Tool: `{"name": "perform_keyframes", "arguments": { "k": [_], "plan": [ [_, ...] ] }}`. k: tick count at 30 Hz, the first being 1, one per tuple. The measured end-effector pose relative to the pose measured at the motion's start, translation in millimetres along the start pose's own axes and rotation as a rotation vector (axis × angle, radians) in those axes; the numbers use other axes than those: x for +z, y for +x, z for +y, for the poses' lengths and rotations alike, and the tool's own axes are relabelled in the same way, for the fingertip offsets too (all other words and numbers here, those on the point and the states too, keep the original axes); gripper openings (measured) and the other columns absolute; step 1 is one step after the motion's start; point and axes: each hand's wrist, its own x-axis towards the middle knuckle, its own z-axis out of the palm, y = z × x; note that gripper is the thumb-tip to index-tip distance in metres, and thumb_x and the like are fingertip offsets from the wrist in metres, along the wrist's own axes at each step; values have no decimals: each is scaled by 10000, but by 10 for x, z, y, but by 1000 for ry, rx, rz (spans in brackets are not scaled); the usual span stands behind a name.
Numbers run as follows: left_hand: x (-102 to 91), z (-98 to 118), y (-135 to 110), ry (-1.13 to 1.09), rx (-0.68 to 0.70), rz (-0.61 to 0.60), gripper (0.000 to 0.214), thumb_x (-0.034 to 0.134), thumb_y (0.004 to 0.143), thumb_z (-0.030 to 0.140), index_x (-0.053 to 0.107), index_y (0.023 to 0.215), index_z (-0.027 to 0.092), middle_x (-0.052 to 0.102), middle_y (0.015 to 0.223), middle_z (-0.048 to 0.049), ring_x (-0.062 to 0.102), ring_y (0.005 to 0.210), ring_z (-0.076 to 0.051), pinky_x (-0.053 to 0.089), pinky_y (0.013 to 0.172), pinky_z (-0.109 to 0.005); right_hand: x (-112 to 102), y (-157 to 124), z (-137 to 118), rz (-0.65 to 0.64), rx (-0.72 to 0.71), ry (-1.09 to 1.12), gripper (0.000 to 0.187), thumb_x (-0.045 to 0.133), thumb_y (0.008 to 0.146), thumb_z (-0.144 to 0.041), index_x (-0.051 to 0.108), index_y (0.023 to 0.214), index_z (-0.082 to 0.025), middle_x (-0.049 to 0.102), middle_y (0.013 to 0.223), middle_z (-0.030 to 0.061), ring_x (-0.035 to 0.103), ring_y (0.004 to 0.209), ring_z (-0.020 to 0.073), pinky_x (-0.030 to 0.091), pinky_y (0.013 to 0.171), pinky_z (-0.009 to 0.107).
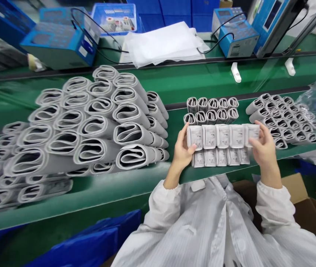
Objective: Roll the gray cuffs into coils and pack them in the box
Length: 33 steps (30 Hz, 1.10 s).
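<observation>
White printed packets [223, 136] filling two rows, left hand [184, 150] and right hand [265, 148] pinching upper row's ends; grey rolled cuffs [96, 128] piled beside.

A green worktop [174, 79] runs across the view, with a dark rail [158, 63] along its far side. Beyond it stand blue bench instruments [59, 46], a blue plastic crate [113, 18] and a pile of white film bags [160, 42], backed by blue panels [180, 11]. A metal frame upright [296, 26] rises at upper right. Below the worktop lie an open cardboard carton [313, 218] and blue plastic sheeting [91, 241]. Lighting is even, with glare on the green surface.
</observation>
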Motion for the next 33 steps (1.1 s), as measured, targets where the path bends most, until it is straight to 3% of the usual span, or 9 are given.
{"name": "perform_keyframes", "arguments": {
  "k": [3, 6, 11, 16, 20, 26, 33],
  "plan": [
    [-31, -25, -45, -35, 202, -15, 1057, 745, 809, 985, 622, 1578, 270, 689, 1461, -154, 749, 1278, -338, 640, 1100, -446, 127, -146, -92, -24, 6, 265, 658, 906, 810, -551, 712, 1410, -365, 749, 1249, 58, 772, 1114, 329, 699, 983, 510],
    [-44, -72, -86, -22, 273, 49, 1056, 771, 753, 1008, 644, 1508, 281, 713, 1371, -129, 769, 1178, -308, 651, 1040, -430, 271, -237, -66, 20, 19, 351, 631, 935, 752, -461, 713, 1338, -384, 724, 1147, 15, 748, 999, 270, 699, 913, 452],
    [-13, -111, -138, -97, 172, 99, 1074, 831, 695, 996, 655, 1484, 289, 731, 1413, -147, 790, 1175, -307, 648, 1012, -406, 414, -236, 2, 123, 33, 393, 632, 982, 672, -393, 760, 1261, -342, 720, 1065, -4, 695, 901, 209, 648, 805, 343],
    [19, -106, -177, -153, 117, 83, 1076, 839, 702, 975, 652, 1516, 297, 744, 1455, -164, 809, 1171, -310, 659, 967, -384, 429, -208, -43, 137, 5, 417, 606, 988, 656, -382, 803, 1232, -344, 715, 1084, 9, 696, 925, 221, 642, 804, 351],
    [14, -83, -191, -117, 113, 76, 1043, 776, 788, 974, 642, 1550, 274, 754, 1459, -179, 808, 1203, -327, 678, 930, -378, 435, -208, -56, 146, 3, 427, 597, 989, 645, -386, 816, 1215, -347, 724, 1099, 10, 699, 935, 220, 645, 806, 351],
    [-26, -76, -189, -63, 182, 51, 794, 689, 1009, 806, 605, 1614, 297, 750, 1492, -150, 770, 1331, -345, 665, 1043, -432, 446, -219, -73, 151, 18, 446, 611, 1009, 636, -378, 819, 1214, -324, 730, 1088, 13, 693, 932, 208, 636, 809, 328],
    [-57, -84, -187, -67, 182, 43, 626, 572, 1109, 695, 611, 1604, 314, 749, 1504, -115, 754, 1360, -324, 625, 1131, -464, 445, -232, -78, 144, 41, 432, 635, 1023, 637, -383, 809, 1233, -332, 725, 1083, 11, 685, 929, 211, 627, 809, 334]
  ]
}}
